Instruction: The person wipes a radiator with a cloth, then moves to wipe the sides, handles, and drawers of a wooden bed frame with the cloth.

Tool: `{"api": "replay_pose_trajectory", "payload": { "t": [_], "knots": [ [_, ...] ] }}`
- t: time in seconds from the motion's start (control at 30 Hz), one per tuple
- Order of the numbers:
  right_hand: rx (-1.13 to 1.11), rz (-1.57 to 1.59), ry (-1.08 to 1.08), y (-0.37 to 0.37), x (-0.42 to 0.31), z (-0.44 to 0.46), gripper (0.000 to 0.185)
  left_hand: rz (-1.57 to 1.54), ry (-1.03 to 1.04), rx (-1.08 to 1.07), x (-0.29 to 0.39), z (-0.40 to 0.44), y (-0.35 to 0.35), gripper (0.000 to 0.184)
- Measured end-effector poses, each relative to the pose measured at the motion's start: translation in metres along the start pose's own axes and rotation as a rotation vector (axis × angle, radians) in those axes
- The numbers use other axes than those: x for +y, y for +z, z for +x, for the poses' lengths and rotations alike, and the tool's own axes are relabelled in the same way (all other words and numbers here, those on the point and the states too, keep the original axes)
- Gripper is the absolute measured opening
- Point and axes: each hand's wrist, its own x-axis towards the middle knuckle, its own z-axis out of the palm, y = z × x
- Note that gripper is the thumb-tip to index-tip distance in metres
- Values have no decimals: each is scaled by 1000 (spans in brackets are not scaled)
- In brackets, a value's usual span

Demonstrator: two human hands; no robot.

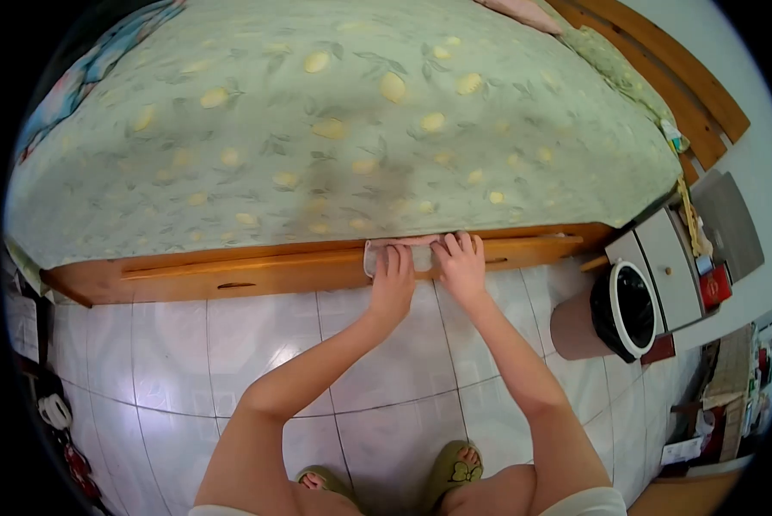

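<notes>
A pale pink and whitish cloth [422, 257] hangs folded over the wooden side of the bed [308, 262]. My left hand [393, 282] lies on the cloth's left part, its fingers pointing up and curled against it. At the cloth's right end, my right hand [461, 267] has its fingers bent over the top edge of the wood. Both hands press the cloth to the board, and the fingertips are partly hidden. Just above them is the edge of a green bedsheet [351, 129] with yellow lemons and leaves.
Drawer fronts with a slot handle [236, 285] run along the bed's side. To the right stand a trash bin [584, 322] with a black liner and a grey nightstand [668, 267]. Green slippers [455, 473] are on my feet on the tiled floor [377, 370]. Clutter lines both sides.
</notes>
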Motion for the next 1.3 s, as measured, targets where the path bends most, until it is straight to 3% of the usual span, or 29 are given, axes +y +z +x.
{"api": "replay_pose_trajectory", "payload": {
  "t": [0.17, 0.27, 0.3, 0.4, 0.57, 0.73, 0.87, 0.97, 1.03, 1.13, 1.23, 1.3],
  "knots": [
    [-46, -59, 184, 5, -21, -26, 50, -37, 77, -1, 11, 2, 15, 66],
    [-83, 38, 262, 12, -32, -24, 55, -59, 106, -38, 5, 1, 13, 63],
    [-196, 239, 317, 17, -33, -21, 55, -72, 113, -9, 3, 0, 14, 62],
    [-59, 303, 478, 33, -54, -18, 56, -123, 108, 50, -5, -2, 16, 60],
    [103, 443, 336, 48, -66, -20, 57, -143, 23, -52, -18, -10, -1, 58],
    [226, 589, 362, 51, -65, -15, 53, -192, -13, 26, -21, -20, -2, 61],
    [262, 489, 383, 58, -39, -11, 47, -226, 0, 194, -13, -9, 1, 58],
    [275, 436, 407, 54, -24, -3, 44, -259, -109, 28, -14, 6, -11, 36],
    [374, 359, 356, 48, -15, 5, 42, -247, -126, 91, -17, 17, -20, 29],
    [324, 382, 322, 34, -7, 21, 40, -208, -112, 201, -31, 33, -36, 27],
    [38, 516, 401, 24, -3, 41, 39, -228, -138, 287, -43, 42, -41, 27],
    [87, 561, 469, 19, -5, 44, 40, -215, -139, 306, -45, 43, -42, 26]
  ]
}}
